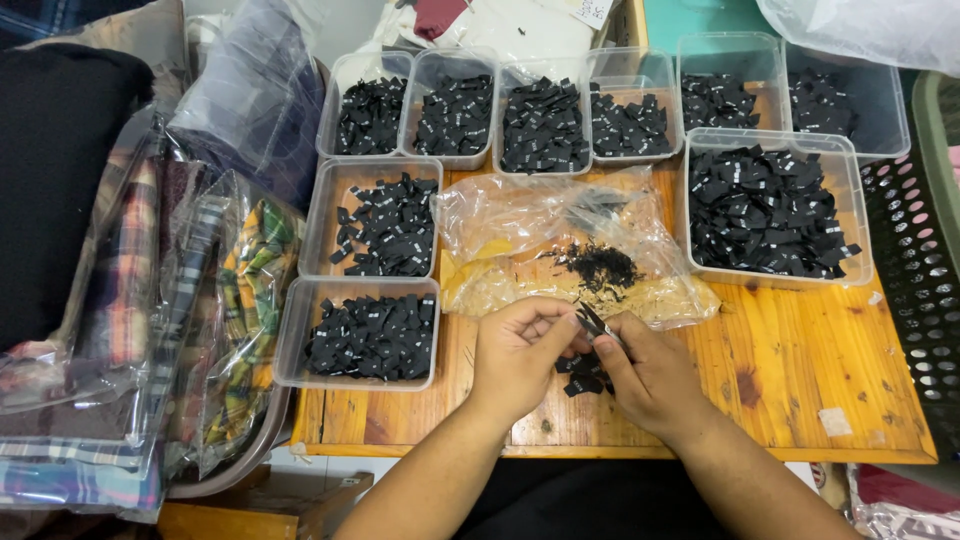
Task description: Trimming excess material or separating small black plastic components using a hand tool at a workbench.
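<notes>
My left hand (515, 355) and my right hand (650, 375) meet over the front of a small wooden table (800, 360). Both pinch one small black fabric label (592, 322) between their fingertips. A little pile of the same black labels (582, 372) lies on the wood just under my hands. Behind them a crumpled clear plastic bag (560, 240) lies flat, with a loose heap of black scraps (598, 265) on it.
Several clear plastic tubs of black labels ring the table: two at the left (375, 335), a row along the back (545, 125), a large one at the right (765, 210). Bagged plaid cloth (240, 300) is stacked at left. A black perforated basket (920, 270) stands at right.
</notes>
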